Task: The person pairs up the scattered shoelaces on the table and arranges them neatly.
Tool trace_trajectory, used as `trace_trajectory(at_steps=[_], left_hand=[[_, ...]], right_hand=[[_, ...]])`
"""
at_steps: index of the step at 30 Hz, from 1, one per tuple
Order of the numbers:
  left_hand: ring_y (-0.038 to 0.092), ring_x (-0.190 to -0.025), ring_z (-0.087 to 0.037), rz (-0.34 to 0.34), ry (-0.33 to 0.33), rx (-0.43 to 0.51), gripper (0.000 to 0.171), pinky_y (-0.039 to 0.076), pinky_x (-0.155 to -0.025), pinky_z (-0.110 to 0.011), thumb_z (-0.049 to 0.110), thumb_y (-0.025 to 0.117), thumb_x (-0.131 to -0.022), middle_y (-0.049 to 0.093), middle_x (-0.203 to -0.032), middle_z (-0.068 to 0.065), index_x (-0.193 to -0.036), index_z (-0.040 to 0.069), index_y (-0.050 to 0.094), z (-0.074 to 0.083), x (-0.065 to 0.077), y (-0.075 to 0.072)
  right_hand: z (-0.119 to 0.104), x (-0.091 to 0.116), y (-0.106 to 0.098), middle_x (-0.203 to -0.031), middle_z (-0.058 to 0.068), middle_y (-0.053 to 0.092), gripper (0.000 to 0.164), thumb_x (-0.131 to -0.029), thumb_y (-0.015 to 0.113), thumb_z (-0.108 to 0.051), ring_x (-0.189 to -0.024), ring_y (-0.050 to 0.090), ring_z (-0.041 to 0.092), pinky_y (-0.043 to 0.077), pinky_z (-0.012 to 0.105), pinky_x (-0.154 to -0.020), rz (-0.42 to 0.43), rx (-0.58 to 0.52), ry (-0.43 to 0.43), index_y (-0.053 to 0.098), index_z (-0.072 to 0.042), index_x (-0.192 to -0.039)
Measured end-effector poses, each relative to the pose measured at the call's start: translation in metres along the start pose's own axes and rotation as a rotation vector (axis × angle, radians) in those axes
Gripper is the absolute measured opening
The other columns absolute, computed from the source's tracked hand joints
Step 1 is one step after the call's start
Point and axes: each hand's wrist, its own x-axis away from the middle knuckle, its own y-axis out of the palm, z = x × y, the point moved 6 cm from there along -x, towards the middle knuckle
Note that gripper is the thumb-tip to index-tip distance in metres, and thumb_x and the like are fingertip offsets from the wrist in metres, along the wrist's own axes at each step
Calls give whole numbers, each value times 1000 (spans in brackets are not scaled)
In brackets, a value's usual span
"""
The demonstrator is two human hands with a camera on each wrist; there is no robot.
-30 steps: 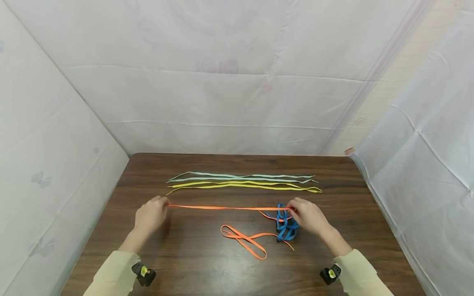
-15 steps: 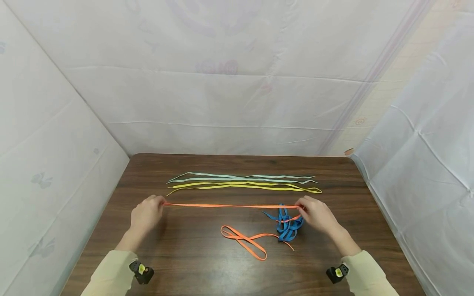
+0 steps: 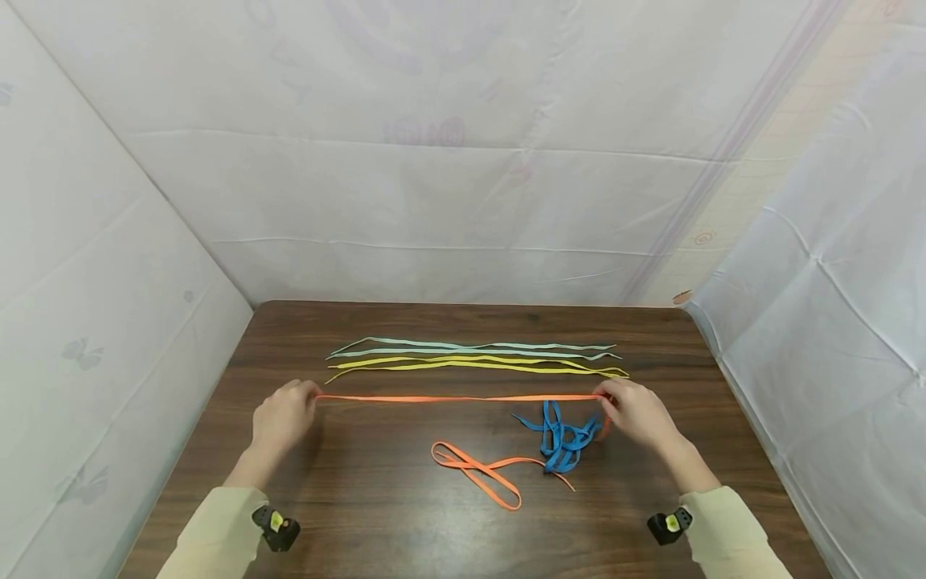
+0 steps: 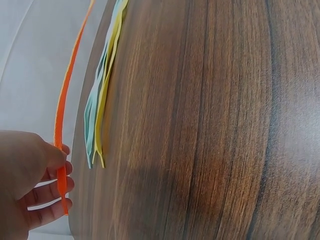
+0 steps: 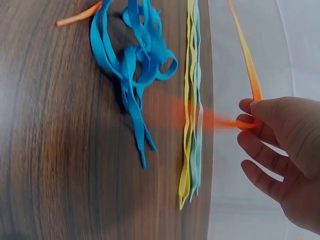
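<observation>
An orange shoelace is stretched nearly straight between the two hands, raised over the table. The left hand pinches it near one end between thumb and fingers; a short tip hangs below in the left wrist view. The right hand pinches it farther along, and its loose end trails from the fingers, blurred in the right wrist view. Under the right part of the taut lace lies a bunched blue shoelace. A second orange shoelace lies looped on the table, one end passing by the blue bunch.
Behind the hands, pale mint shoelaces and yellow shoelaces lie lengthwise, side by side. The dark wooden table is bounded by white sheeting at the back and both sides.
The right hand has moved right, drawing more lace out and freeing its end from the blue bunch. The left hand has shifted slightly left. The taut span is longer.
</observation>
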Motion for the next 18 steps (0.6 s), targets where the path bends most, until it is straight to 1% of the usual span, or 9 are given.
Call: trace_trajectory(at_steps=[4, 5, 12, 18], left_hand=[[53, -52, -24, -1, -4, 0, 6, 35, -37, -36, 8, 60, -77, 58, -73, -7, -81, 7, 63, -3, -2, 0], [53, -52, -24, -5, -7, 0, 6, 35, -37, -37, 8, 60, -77, 58, -73, -7, -81, 7, 63, -4, -3, 0], [54, -56, -27, -49, -32, 0, 6, 36, -39, -40, 9, 60, -77, 59, -75, -8, -82, 9, 63, -7, -8, 3], [56, -60, -29, -37, -26, -2, 4, 37, -41, -41, 11, 60, -78, 61, -75, -8, -81, 9, 62, -9, -12, 4]], right_hand=[[7, 0, -2, -77, -4, 59, 7, -76, 65, -11, -55, 48, 3, 39, 24, -49, 6, 23, 7, 63, -15, -82], [9, 0, -3, -77, -4, 59, 7, -76, 65, -11, -57, 48, 4, 39, 25, -49, 12, 34, 5, 63, -15, -82], [22, 0, -6, -74, -4, 58, 8, -74, 67, -11, -55, 45, 6, 37, 25, -47, 29, 50, 23, 63, -14, -81], [33, -1, -8, -69, -5, 54, 7, -76, 66, -13, -54, 44, 7, 37, 28, -49, 19, 74, 51, 64, -12, -82]])
